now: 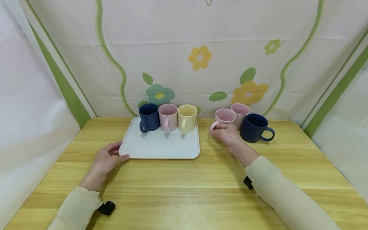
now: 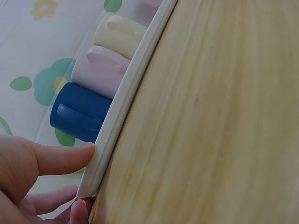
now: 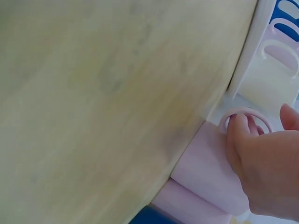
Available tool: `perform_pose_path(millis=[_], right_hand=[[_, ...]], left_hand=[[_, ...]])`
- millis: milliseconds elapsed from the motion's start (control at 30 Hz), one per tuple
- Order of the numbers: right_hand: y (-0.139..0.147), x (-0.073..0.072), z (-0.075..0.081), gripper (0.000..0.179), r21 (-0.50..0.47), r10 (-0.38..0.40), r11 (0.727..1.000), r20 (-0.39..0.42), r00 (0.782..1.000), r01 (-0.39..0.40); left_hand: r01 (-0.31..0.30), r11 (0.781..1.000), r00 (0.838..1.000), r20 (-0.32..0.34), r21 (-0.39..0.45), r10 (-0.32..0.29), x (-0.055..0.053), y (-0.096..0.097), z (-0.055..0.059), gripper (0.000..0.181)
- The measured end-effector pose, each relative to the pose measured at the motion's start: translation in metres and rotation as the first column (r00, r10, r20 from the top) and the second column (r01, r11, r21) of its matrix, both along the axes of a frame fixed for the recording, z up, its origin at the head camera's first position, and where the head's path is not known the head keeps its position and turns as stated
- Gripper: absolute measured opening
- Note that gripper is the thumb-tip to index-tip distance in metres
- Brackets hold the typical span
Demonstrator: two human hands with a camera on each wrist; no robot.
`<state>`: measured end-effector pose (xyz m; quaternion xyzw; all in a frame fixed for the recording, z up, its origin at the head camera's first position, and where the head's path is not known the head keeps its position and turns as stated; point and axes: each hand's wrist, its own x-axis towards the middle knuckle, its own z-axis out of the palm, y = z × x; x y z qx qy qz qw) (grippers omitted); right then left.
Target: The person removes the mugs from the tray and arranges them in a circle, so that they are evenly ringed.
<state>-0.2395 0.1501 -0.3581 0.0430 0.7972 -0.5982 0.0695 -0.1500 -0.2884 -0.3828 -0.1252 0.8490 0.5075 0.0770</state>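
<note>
My left hand (image 1: pixel 104 161) holds the near left corner of a white tray (image 1: pixel 158 148), thumb on top of the rim and fingers below it in the left wrist view. Three mugs stand in a row along the tray's back: a navy mug (image 1: pixel 149 116), a pink mug (image 1: pixel 168 116) and a cream mug (image 1: pixel 188 116), handles facing the front. Right of the tray, my right hand (image 1: pixel 227 134) grips the handle of another pink mug (image 1: pixel 225 115), its fingers hooked through the loop (image 3: pixel 247 112). The thumb is raised off the handle.
Behind the gripped mug stands one more pink mug (image 1: pixel 241 110), with a second navy mug (image 1: pixel 254 127) in front of it, handle to the right. A flowered white curtain (image 1: pixel 172 73) hangs right behind the wooden table (image 1: pixel 178 191).
</note>
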Motion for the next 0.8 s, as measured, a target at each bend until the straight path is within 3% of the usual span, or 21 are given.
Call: perform_pose_path(millis=[233,367,533,800], right_hand=[[0.006,0.014,0.013,0.04,0.114,-0.033,0.993,-0.007,0.999,0.033],[0.003,0.02,0.019,0.033,0.13,-0.036,0.991,-0.056,0.998,0.043],[-0.012,0.021,0.022,0.032,0.063,0.052,0.997,-0.128,0.99,-0.045],[-0.046,0.016,0.021,0.042,-0.033,0.175,0.983,-0.126,0.976,-0.181]], left_hand=[[0.002,1.0,1.0,-0.012,0.011,-0.002,0.002,0.001,0.001,0.082],[0.0,1.0,1.0,-0.019,0.008,0.0,0.002,0.001,0.001,0.081],[0.001,1.0,1.0,-0.017,0.007,-0.001,0.002,0.001,0.001,0.082],[0.008,1.0,1.0,-0.02,0.005,-0.008,0.002,0.001,0.0,0.084]])
